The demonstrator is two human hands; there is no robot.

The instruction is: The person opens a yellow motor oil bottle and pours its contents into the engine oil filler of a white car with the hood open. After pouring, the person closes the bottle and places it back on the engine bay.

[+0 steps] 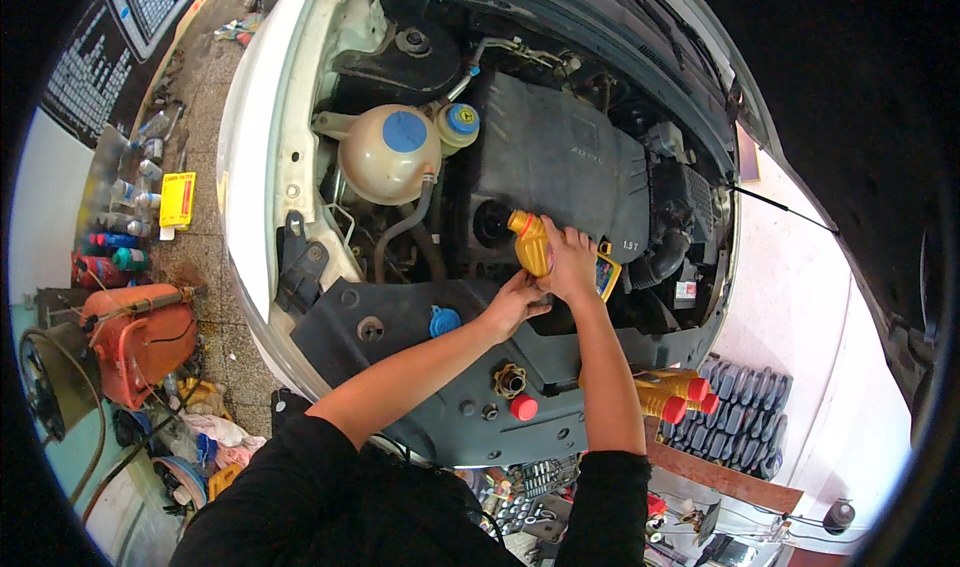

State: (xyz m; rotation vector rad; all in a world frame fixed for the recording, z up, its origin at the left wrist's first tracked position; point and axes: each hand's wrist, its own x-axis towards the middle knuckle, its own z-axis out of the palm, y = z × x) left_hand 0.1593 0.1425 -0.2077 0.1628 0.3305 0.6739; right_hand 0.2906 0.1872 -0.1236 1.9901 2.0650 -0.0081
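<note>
A golden-yellow motor oil bottle [533, 251] is held tilted over the engine, its uncapped neck beside the dark round oil filler opening [491, 223]. My right hand [572, 263] is wrapped round the bottle's body from the right. Under its lower side, my left hand [516, 305] supports it with bent fingers. Whether oil is flowing cannot be made out. On the black front cover lie a loose red bottle cap [523, 407] and a dark round filler cap [510, 379], both below my hands.
A cream coolant tank [388, 155] and a blue-capped reservoir [458, 125] stand left of the engine cover [560, 147]. Several red-capped golden bottles [665, 397] stand right of my right forearm. The raised hood [850, 117] hangs at the right. An orange container [145, 337] sits at left.
</note>
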